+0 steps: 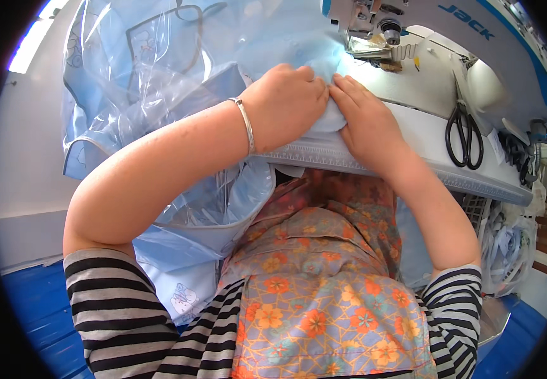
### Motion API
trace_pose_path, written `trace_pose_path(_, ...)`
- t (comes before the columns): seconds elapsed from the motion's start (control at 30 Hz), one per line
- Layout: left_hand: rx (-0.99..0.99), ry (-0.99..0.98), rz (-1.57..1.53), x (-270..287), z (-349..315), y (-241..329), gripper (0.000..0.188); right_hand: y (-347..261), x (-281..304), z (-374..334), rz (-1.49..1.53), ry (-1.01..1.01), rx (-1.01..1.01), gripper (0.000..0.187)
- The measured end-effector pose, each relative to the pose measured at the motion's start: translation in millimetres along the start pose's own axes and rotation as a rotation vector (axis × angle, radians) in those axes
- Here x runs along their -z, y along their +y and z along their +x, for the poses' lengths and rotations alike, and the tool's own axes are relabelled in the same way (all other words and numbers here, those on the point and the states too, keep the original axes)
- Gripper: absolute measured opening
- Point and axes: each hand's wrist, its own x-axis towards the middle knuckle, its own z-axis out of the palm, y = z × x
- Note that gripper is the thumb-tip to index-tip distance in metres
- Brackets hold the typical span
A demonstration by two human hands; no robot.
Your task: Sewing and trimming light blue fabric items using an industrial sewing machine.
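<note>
By the table's near edge (475, 183), your left hand (289, 104) and right hand (369, 123) pinched pale-blue fabric (330, 119), probably to steady it.

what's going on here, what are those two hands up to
A person in a floral apron is handling light-blue fabric at the edge of a white sewing table. The left hand is curled onto it, and the right hand meets it there, its exact grip partly hidden. The lit work area of a sewing machine is just beyond. Clear plastic spreads out on the left, and black-handled scissors lie on the right.
</note>
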Motion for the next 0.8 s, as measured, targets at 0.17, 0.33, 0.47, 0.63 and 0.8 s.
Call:
trace_pose_path(0.17, -0.073, 0.387, 0.023, -19, -5, -14, 0.031, 11, 1, 10, -0.077, 0.029, 0.004, 0.053)
trace_pose_path(0.33, -0.042, 0.417, -0.081, -34, -17, -38, 0.032, 14, 3, 17, -0.121, 0.02, -0.048, 0.048)
trace_pose_path(0.47, -0.021, 0.326, -0.05, -43, -18, -45, 0.035, 12, -3, 15, -0.007, 0.087, -0.055, 0.039)
trace_pose_path(0.63, -0.018, 0.153, 0.011, -34, -22, -53, 0.041, 12, 2, 19, -0.07, 0.072, -0.05, 0.036)
trace_pose_path(0.8, -0.013, 0.112, -0.008, -36, -14, -43, 0.042, 7, 4, 23, -0.086, 0.013, -0.102, 0.038)
